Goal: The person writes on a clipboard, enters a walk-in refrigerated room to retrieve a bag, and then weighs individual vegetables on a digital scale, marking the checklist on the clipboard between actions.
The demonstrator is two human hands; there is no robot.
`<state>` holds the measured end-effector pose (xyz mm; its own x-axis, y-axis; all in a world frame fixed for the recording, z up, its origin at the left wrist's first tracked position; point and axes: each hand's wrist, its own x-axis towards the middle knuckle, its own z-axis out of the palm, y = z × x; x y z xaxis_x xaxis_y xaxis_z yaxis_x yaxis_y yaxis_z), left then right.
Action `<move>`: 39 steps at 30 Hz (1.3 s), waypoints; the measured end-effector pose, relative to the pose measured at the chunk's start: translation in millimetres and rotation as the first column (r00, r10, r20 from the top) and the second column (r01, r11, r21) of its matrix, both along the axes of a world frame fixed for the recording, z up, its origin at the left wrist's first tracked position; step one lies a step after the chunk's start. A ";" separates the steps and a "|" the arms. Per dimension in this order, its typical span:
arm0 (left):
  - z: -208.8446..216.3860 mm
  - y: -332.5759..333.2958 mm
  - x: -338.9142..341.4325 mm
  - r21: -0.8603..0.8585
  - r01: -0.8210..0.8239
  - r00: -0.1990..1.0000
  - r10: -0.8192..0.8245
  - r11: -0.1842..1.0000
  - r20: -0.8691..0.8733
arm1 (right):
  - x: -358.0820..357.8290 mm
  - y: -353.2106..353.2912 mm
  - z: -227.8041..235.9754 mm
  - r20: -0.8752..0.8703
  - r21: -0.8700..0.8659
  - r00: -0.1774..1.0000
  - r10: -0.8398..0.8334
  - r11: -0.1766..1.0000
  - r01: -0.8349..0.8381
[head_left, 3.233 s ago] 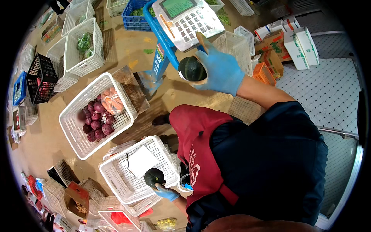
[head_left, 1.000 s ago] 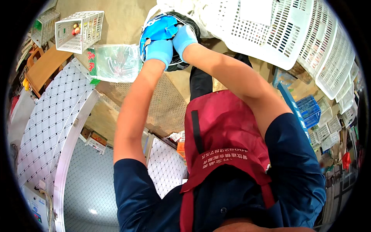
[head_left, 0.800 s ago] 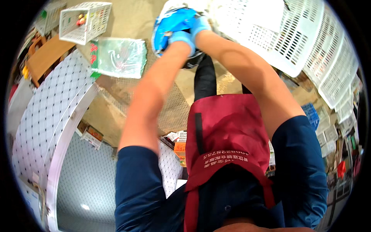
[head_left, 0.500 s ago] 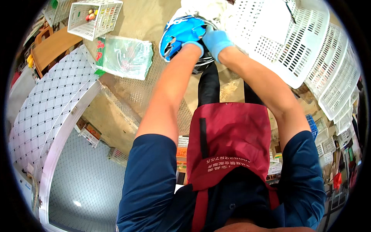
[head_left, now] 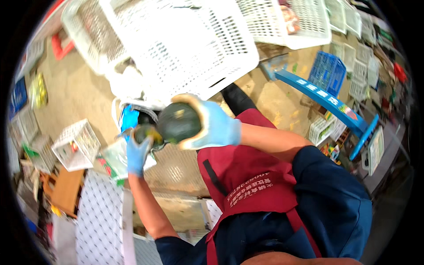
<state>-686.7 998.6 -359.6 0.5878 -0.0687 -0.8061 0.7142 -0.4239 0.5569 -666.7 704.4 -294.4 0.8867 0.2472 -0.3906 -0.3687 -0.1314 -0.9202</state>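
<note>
My right hand (head_left: 216, 124), in a light-blue glove with a pale palm, is wrapped around a round dark-green squash (head_left: 177, 124) with a pale spot on top. My left hand (head_left: 138, 155), gloved the same way, grips a second dark-green squash (head_left: 146, 134) with a yellowish patch. The two squashes are side by side, nearly touching in the picture. Behind the left one is a blue bag (head_left: 129, 115) with white around its edge; its mouth shows dark inside. Further squashes in it cannot be made out.
A large white perforated crate (head_left: 240, 66) stands just ahead, beside white cloth-like sacking (head_left: 126, 84). A blue scale post (head_left: 322, 95) slants across the right, near a blue crate (head_left: 327, 73). At left are a white basket (head_left: 77, 143) and a clear plastic bag (head_left: 115, 160).
My hands have come up out of the blue bag, now holding a squash each. The view has turned rightward, bringing the large crate to the middle and the blue post into sight.
</note>
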 end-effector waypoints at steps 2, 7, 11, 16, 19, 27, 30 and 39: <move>36.6 -30.9 13.4 -0.391 -0.029 0.999 0.039 0.920 0.017 | -12.2 -66.2 4.1 -0.037 -0.062 0.955 -0.293 0.955 0.291; 46.8 -226.7 54.2 -0.530 0.023 0.998 0.009 0.848 0.058 | 2.2 -226.3 -64.0 0.030 0.037 0.490 -0.871 0.490 0.871; -2.2 -419.9 117.9 -0.503 0.210 0.960 -0.080 0.838 0.269 | 37.6 -323.3 -105.9 -0.111 -0.256 0.231 -0.966 0.253 0.933; -34.7 -531.2 153.2 -0.315 0.254 0.947 -0.170 0.914 0.272 | 63.2 -404.5 -188.0 -0.327 0.060 0.453 -0.829 0.460 0.886; -21.6 -496.2 137.8 -0.030 0.476 0.805 -0.422 0.879 0.416 | 64.0 -426.3 -209.1 -0.462 0.067 0.542 -0.702 0.582 0.810; -3.3 -183.1 6.5 0.402 -0.060 0.716 -0.241 0.914 0.656 | 52.0 -307.4 -126.6 0.087 -0.262 0.665 -0.742 0.627 0.734; -30.8 -78.6 -22.0 0.733 0.050 0.782 -0.483 0.678 0.393 | 28.5 -165.4 -77.4 0.231 -0.429 0.938 -0.259 0.838 0.337; -102.7 18.5 -3.9 0.664 0.718 0.587 -0.696 0.211 -0.413 | 30.0 167.9 -138.3 -0.134 -0.604 0.493 0.859 0.324 -0.729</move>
